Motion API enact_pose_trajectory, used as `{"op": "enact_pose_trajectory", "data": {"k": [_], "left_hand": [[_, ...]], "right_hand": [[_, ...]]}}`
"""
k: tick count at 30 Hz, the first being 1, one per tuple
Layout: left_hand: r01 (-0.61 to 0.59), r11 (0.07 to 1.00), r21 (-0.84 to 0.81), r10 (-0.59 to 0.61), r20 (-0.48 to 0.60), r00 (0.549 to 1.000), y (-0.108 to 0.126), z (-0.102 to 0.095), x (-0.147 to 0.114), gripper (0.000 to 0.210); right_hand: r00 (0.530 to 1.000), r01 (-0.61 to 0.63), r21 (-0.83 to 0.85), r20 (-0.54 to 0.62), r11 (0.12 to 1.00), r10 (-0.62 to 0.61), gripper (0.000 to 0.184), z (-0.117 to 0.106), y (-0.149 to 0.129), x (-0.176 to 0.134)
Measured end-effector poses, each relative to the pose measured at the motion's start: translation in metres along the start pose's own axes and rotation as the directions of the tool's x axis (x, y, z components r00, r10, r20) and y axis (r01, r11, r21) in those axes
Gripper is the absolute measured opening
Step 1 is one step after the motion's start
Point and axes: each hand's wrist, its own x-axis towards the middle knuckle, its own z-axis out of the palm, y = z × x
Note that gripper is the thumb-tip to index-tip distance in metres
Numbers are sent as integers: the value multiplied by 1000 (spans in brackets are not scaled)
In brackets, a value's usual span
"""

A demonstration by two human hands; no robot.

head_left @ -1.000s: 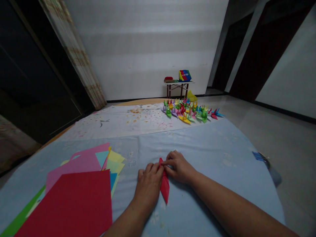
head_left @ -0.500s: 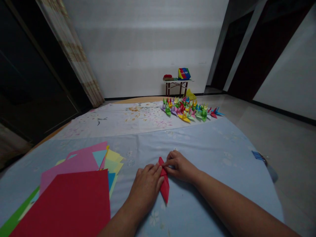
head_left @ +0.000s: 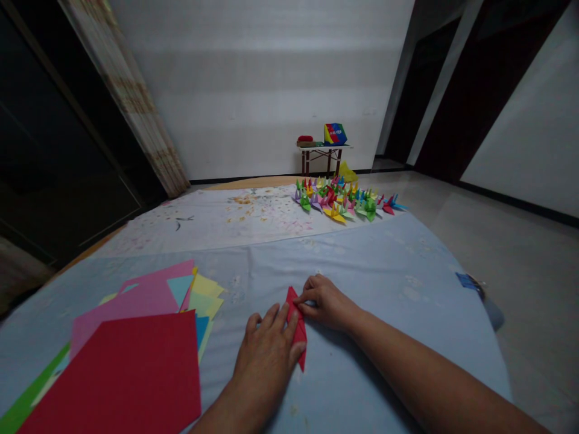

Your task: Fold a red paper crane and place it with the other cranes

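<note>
A narrow, pointed piece of folded red paper (head_left: 297,328) lies on the blue cloth between my hands, its long axis running away from me. My left hand (head_left: 266,346) rests on its left side, fingers stretched out and apart, thumb and fingertips pressing it flat. At the upper right edge of the paper, my right hand (head_left: 323,301) is closed in a pinch, thumb and index finger on the paper. The fingertips cover part of the folds there.
Left of my hands is a loose stack of coloured sheets, with a red sheet (head_left: 122,367) on top and a pink sheet (head_left: 131,307) behind. Many folded paper cranes (head_left: 344,199) stand at the far right of the table. Beyond is a small side table (head_left: 323,148) with a colourful box (head_left: 335,134).
My left hand has shifted slightly down and its fingers have spread more over the red paper. The right hand keeps its pinch at the upper edge. The whole view has drifted slightly.
</note>
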Motion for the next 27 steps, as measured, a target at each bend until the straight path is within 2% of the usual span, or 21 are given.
{"op": "enact_pose_trajectory", "data": {"k": [8, 14, 19, 23, 27], "left_hand": [[-34, 999, -27, 33, -33, 999, -4, -2, -2, 45], [-76, 995, -59, 64, -179, 982, -2, -14, 0, 32], [-83, 988, -129, 57, -190, 980, -1, -10, 5, 27], [-77, 961, -265, 14, -232, 973, -5, -2, 10, 25], [-84, 892, -444, -44, -270, 962, -11, 3, 14, 22]], "right_hand": [[999, -35, 15, 17, 999, 35, 18, -2, 0, -3], [997, -75, -26, -13, 997, 75, 25, -4, -3, -3], [994, -110, -108, -6, 988, 110, 16, -7, -11, -3], [994, -107, -93, 23, 990, 110, 16, -7, -17, -5], [989, -147, 55, 16, 988, 146, 19, -7, -19, -5]]}}
